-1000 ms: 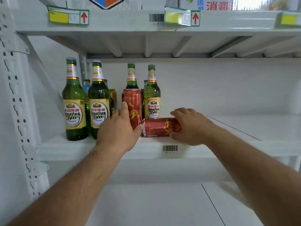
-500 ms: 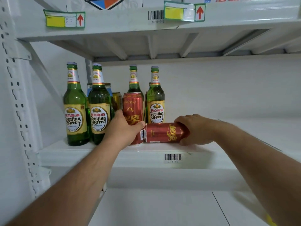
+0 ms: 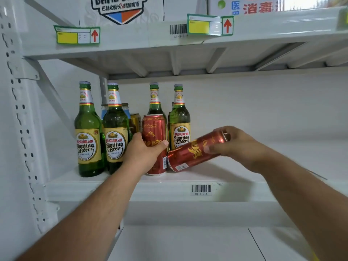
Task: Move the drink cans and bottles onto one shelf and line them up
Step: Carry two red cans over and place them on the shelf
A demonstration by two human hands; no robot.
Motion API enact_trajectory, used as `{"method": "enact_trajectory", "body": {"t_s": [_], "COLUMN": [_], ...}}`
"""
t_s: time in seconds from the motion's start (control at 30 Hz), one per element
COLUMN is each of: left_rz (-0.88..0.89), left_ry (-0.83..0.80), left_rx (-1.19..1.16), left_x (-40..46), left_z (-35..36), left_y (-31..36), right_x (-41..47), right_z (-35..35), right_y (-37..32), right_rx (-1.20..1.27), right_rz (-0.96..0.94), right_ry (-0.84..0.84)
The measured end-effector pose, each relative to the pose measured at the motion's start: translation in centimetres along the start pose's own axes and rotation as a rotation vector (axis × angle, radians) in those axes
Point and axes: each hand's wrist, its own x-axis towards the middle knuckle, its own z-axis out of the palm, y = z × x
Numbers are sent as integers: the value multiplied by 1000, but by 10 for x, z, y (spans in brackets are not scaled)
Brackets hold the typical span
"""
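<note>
Left hand wraps upright red can; right hand pinches top end of tilted red can, base on shelf at 3 o'clock of upright one. Step: standing it up. Next: pivot vertical, snug beside upright can, clear of green bottle at 12.

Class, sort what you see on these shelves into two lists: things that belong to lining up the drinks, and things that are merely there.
Belongs to the job:
upright red can, gripped by left hand
tilted red can, held by right hand
green beer bottles
gold can
middle shelf

Merely there:
yellow shelf labels
barcode sticker
cardboard boxes
</note>
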Motion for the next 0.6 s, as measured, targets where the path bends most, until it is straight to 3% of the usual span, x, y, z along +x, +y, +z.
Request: {"method": "enact_trajectory", "body": {"t_s": [0.1, 0.33, 0.47, 0.6], "left_rz": [7, 24, 23, 17], "left_ry": [-4, -16, -30, -50], "left_rx": [-22, -60, -81, -119], "left_x": [0, 3, 4, 4], "left_z": [-1, -6, -11, -17], "left_y": [0, -6, -8, -6], "right_x": [6, 4, 0, -1], "right_z": [21, 56, 70, 86], "right_y": [-1, -11, -15, -25], "right_rx": [245, 554, 517, 413], "right_rz": [-28, 55, 91, -16], "right_ry": [105, 193, 215, 315]}}
